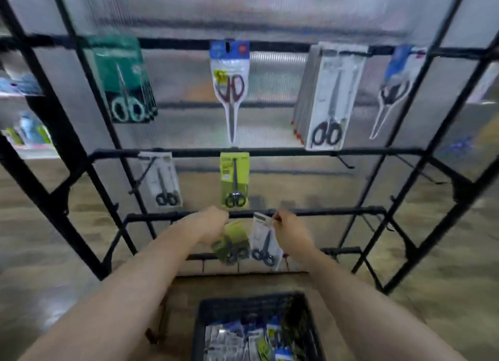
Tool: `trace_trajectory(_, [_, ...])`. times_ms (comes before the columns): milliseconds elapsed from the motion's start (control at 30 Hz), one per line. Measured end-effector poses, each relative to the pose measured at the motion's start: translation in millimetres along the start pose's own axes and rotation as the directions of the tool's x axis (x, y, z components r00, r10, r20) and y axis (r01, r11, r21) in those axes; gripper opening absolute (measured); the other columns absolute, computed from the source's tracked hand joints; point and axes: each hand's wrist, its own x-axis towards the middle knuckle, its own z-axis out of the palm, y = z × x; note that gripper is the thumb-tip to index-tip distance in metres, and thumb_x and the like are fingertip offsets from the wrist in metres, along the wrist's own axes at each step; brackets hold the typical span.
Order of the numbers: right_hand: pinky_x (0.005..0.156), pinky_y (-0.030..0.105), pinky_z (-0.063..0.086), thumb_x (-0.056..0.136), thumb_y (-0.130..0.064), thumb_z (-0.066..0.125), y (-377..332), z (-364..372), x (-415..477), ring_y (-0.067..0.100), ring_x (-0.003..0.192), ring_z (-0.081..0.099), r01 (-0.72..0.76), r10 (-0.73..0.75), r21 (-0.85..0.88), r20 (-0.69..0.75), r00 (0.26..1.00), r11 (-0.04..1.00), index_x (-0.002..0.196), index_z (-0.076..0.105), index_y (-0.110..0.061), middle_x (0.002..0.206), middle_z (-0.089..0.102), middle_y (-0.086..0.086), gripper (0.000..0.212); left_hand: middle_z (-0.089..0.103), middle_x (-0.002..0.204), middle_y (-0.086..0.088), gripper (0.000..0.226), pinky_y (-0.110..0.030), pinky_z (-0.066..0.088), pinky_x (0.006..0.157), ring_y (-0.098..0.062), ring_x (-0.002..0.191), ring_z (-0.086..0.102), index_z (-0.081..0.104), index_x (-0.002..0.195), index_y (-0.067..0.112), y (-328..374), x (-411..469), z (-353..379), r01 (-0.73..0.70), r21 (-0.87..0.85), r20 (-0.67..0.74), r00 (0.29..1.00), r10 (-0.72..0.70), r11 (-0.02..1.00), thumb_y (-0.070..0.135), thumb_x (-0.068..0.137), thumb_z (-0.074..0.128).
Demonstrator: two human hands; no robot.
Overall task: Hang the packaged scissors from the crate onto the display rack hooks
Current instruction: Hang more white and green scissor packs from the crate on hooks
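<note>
A clear-fronted white pack of black-handled scissors (266,242) hangs at the rack's third black crossbar (337,211), its top pinched in the right hand (290,232); just beside it the left hand (209,225) grips a lime-green scissors pack (231,243); below, the dark plastic crate (256,305) holds more packs; other packs fill the upper hooks.

two hands (213,225) (290,232), two held scissor packs (232,246) (266,242), six hanging groups of packs (233,180), one crate (259,306)
</note>
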Motion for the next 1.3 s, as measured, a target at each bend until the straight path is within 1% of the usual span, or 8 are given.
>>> trace_trajectory(133, [0.07, 0.036, 0.046, 0.096, -0.017, 0.043, -33.0, -59.8, -12.1, 0.03, 0.085, 0.058, 0.052, -0.06, -0.047, -0.172, 0.983, 0.998, 0.096, 0.057, -0.008, 0.095, 0.062, 0.011, 0.017, 0.065, 0.106, -0.006, 0.018, -0.033, 0.048, 0.08, -0.023, 0.097, 0.061, 0.064, 0.103, 0.009, 0.8, -17.4, -54.7, -0.04, -0.085, -0.251, 0.968, 0.018, 0.996, 0.017, 0.094, 0.051])
trace_trajectory(233, [0.071, 0.035, 0.049, 0.096, -0.018, 0.044, -44.7, -91.7, -14.8, 0.027, 0.085, 0.06, 0.094, -0.103, -0.049, -0.235, 0.966, 0.994, 0.097, 0.058, -0.012, 0.094, 0.064, 0.006, 0.015, 0.066, 0.103, -0.001, 0.012, -0.036, 0.051, 0.082, -0.018, 0.092, 0.061, 0.065, 0.096, 0.014, -4.1, -12.9, -70.1, -0.077, -0.185, -0.381, 0.925, 0.0, 0.98, 0.021, 0.092, 0.056])
trace_trajectory(300, [0.067, 0.032, 0.044, 0.096, -0.02, 0.045, -47.2, -107.0, -13.7, 0.025, 0.087, 0.059, 0.106, -0.125, -0.085, -0.26, 0.958, 0.991, 0.099, 0.058, -0.014, 0.094, 0.064, 0.004, 0.015, 0.067, 0.104, 0.0, 0.013, -0.038, 0.051, 0.085, -0.018, 0.095, 0.061, 0.063, 0.101, 0.016, -2.2, -8.6, -74.5, -0.095, -0.22, -0.411, 0.912, -0.004, 0.971, 0.021, 0.091, 0.059])
trace_trajectory(467, [0.064, 0.033, 0.044, 0.096, -0.022, 0.042, -48.4, -126.4, -5.3, 0.023, 0.08, 0.058, 0.157, -0.183, -0.12, -0.247, 0.952, 0.98, 0.091, 0.052, -0.02, 0.085, 0.061, 0.0, 0.011, 0.069, 0.111, -0.002, 0.024, -0.033, 0.051, 0.084, -0.019, 0.1, 0.063, 0.067, 0.114, 0.019, 3.9, 12.1, -66.5, -0.074, -0.134, -0.424, 0.906, 0.01, 0.988, 0.017, 0.093, 0.055])
trace_trajectory(667, [0.068, 0.035, 0.047, 0.096, -0.023, 0.044, -46.6, -126.7, 12.9, 0.021, 0.078, 0.056, 0.246, -0.269, -0.119, -0.241, 0.932, 0.962, 0.087, 0.05, -0.019, 0.083, 0.06, 0.0, 0.012, 0.067, 0.114, -0.001, 0.034, -0.034, 0.053, 0.085, -0.018, 0.099, 0.063, 0.067, 0.115, 0.021, 8.0, 25.9, -60.5, 0.003, -0.064, -0.421, 0.907, -0.029, 0.998, 0.005, 0.091, 0.049])
trace_trajectory(833, [0.064, 0.032, 0.044, 0.097, -0.026, 0.046, -36.7, -115.4, 29.4, 0.019, 0.075, 0.056, 0.291, -0.302, -0.083, -0.204, 0.931, 0.953, 0.084, 0.047, -0.025, 0.081, 0.058, -0.003, 0.012, 0.067, 0.115, -0.002, 0.032, -0.036, 0.052, 0.087, -0.018, 0.101, 0.062, 0.066, 0.118, 0.021, 10.6, 38.5, -59.4, 0.014, -0.06, -0.394, 0.918, -0.037, 0.998, 0.01, 0.092, 0.051])
trace_trajectory(1133, [0.063, 0.035, 0.049, 0.097, -0.022, 0.047, -17.6, -102.1, 60.0, 0.021, 0.072, 0.055, 0.265, -0.263, -0.009, -0.159, 0.952, 0.964, 0.086, 0.051, -0.017, 0.076, 0.054, -0.002, 0.013, 0.065, 0.118, -0.003, 0.028, -0.036, 0.049, 0.09, -0.02, 0.105, 0.06, 0.067, 0.116, 0.019, 5.9, 67.0, -59.3, 0.049, -0.152, -0.364, 0.926, -0.102, 0.987, 0.014, 0.095, 0.049])
trace_trajectory(1300, [0.065, 0.033, 0.044, 0.098, -0.024, 0.045, -6.6, -92.6, 82.3, 0.02, 0.075, 0.054, 0.248, -0.249, -0.019, -0.121, 0.961, 0.969, 0.085, 0.051, -0.018, 0.079, 0.055, -0.001, 0.015, 0.067, 0.097, -0.007, 0.011, -0.037, 0.05, 0.076, -0.023, 0.087, 0.06, 0.06, 0.099, 0.015, -0.6, 90.7, -62.0, 0.118, -0.305, -0.432, 0.867, -0.248, 0.945, 0.021, 0.092, 0.056])
